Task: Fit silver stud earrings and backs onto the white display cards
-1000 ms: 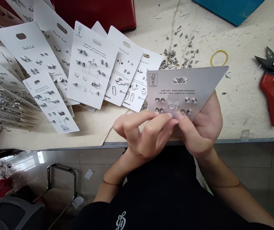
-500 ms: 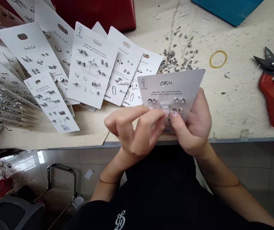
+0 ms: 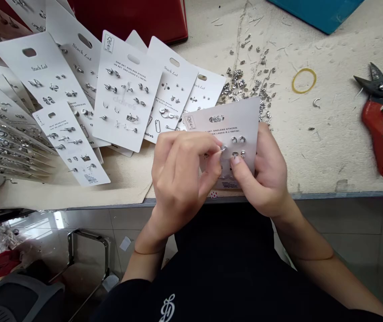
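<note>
My right hand (image 3: 267,174) grips a white earring card (image 3: 223,127) by its right side, thumb on the printed face and fingers behind. Several silver earring fittings (image 3: 238,140) poke out of the card's face. Thumb and index finger of my left hand (image 3: 183,172) are pinched together right at the card's middle. A tiny shiny piece shows at those fingertips, too small to name, and the left hand covers the card's lower left part.
More earring cards (image 3: 127,96) lie fanned out on the table (image 3: 332,147) at the left. Loose small metal pieces (image 3: 240,85) are scattered behind the held card. A yellow rubber band (image 3: 304,81) and red-handled pliers (image 3: 380,134) lie to the right. Red (image 3: 134,20) and blue (image 3: 318,13) objects stand at the back.
My left hand has turned, its back now facing up, and its pinch sits slightly higher on the card. The card has shifted left and tilted a little, still in my right hand.
</note>
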### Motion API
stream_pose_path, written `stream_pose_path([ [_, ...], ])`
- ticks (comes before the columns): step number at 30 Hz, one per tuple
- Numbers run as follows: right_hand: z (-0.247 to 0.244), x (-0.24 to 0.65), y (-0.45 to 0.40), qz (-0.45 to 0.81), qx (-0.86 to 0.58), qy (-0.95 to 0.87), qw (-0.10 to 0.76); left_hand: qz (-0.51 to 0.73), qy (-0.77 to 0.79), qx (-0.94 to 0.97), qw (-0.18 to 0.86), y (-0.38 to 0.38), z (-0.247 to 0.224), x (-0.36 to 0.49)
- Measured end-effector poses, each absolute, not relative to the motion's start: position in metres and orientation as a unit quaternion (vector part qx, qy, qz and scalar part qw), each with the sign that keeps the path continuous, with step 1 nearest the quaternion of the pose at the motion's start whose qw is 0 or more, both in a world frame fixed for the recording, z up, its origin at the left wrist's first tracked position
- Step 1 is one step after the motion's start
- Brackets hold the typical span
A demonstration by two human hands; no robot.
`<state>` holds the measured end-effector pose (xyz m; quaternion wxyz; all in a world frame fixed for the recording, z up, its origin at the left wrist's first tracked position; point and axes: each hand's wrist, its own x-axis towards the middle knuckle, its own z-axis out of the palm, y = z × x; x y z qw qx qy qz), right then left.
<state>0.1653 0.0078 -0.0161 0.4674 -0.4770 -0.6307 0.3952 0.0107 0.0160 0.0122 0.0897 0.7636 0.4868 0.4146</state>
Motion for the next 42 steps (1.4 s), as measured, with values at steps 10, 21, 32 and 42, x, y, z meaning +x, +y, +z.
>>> stream_pose_path([
  [10, -0.015, 0.165, 0.009, 0.418, -0.477, -0.623, 0.457, 0.400, 0.513, 0.757, 0.068, 0.014, 0.016, 0.016],
  [21, -0.016, 0.165, 0.010, 0.393, -0.475, -0.648, 0.447, 0.393, 0.558, 0.705, 0.193, 0.005, 0.015, 0.019],
  [32, -0.012, 0.165, 0.009, 0.430, -0.491, -0.633, 0.417, 0.416, 0.526, 0.708, 0.223, 0.017, 0.017, 0.004],
  [42, -0.011, 0.166, 0.009, 0.467, -0.476, -0.609, 0.429, 0.465, 0.510, 0.695, 0.202, 0.021, 0.017, 0.007],
])
